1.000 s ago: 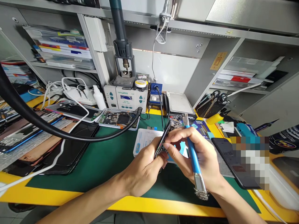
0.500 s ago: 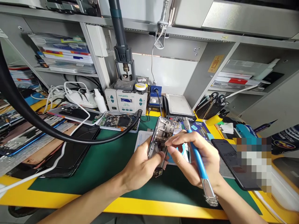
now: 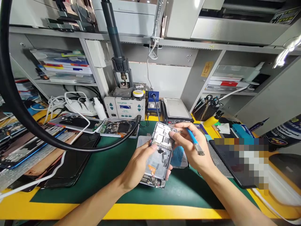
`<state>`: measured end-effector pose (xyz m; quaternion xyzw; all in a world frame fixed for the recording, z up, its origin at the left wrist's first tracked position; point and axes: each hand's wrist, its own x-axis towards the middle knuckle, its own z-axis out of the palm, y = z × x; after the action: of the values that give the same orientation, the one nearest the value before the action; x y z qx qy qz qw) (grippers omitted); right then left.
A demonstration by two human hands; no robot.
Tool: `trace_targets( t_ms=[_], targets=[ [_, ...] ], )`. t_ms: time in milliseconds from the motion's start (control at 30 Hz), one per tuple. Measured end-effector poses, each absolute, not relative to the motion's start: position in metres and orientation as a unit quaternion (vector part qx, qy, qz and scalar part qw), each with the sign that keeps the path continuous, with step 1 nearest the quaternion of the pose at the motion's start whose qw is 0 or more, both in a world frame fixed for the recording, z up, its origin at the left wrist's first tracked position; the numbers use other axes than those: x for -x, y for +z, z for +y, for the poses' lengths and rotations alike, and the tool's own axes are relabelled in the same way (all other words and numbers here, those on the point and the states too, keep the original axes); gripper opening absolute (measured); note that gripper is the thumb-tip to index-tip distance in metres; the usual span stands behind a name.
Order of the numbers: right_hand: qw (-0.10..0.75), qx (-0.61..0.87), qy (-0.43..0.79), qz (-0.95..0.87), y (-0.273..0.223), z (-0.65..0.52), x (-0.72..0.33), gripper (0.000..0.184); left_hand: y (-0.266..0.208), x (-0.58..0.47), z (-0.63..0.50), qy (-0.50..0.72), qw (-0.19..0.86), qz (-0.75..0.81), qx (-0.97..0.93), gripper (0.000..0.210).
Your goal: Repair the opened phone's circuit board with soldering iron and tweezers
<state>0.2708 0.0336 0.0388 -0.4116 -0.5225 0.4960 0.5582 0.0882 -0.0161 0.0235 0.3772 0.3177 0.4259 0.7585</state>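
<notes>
An opened smartphone (image 3: 157,160), its back off and its inside showing, rests in my left hand (image 3: 138,163). My left thumb lies across its middle and fingertips show at its right edge. My right hand (image 3: 194,142) has a blue-handled brush (image 3: 193,140) with a metal end tucked between its fingers. The right thumb also touches the phone's upper right part, with the forefinger at the top edge. Light glares off the shields at the top of the phone, and an orange flex cable shows lower down. A blue and white item (image 3: 180,157) lies behind the phone.
A black hose (image 3: 77,148) arches over the left of the green mat (image 3: 105,175). A hot-air station (image 3: 125,108) stands behind. Phone parts (image 3: 68,163) are piled at left; a dark phone (image 3: 232,163) lies at right. A yellow bottle (image 3: 213,120) is at the back right.
The phone has turned its inner face more toward me. My right hand has drawn closer to the phone's top right, and the brush is angled differently. The whole view has shifted slightly.
</notes>
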Motion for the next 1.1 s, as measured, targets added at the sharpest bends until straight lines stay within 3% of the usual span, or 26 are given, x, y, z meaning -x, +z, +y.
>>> trace_targets(
  t_ms=[133, 333, 833, 967, 1100],
  targets=[
    [0.547, 0.403, 0.538, -0.498, 0.041, 0.035, -0.272, 0.037, 0.02, -0.087, -0.013, 0.426, 0.756, 0.328, -0.373, 0.039],
    [0.518, 0.41, 0.575, -0.483, 0.041, 0.043, -0.278, 0.039, 0.018, -0.077, 0.0, 0.477, 0.67, 0.388, -0.415, 0.025],
    [0.491, 0.424, 0.593, -0.477, 0.032, 0.05, -0.28, 0.041, 0.029, -0.064, 0.007, 0.398, 0.657, 0.415, -0.488, 0.039],
    [0.494, 0.431, 0.535, -0.533, 0.03, 0.051, -0.278, 0.036, 0.027, -0.063, 0.007, 0.393, 0.659, 0.42, -0.485, 0.037],
    [0.565, 0.464, 0.355, -0.583, 0.029, 0.054, -0.28, 0.026, 0.026, -0.062, 0.009, 0.383, 0.656, 0.432, -0.486, 0.037]
  ],
)
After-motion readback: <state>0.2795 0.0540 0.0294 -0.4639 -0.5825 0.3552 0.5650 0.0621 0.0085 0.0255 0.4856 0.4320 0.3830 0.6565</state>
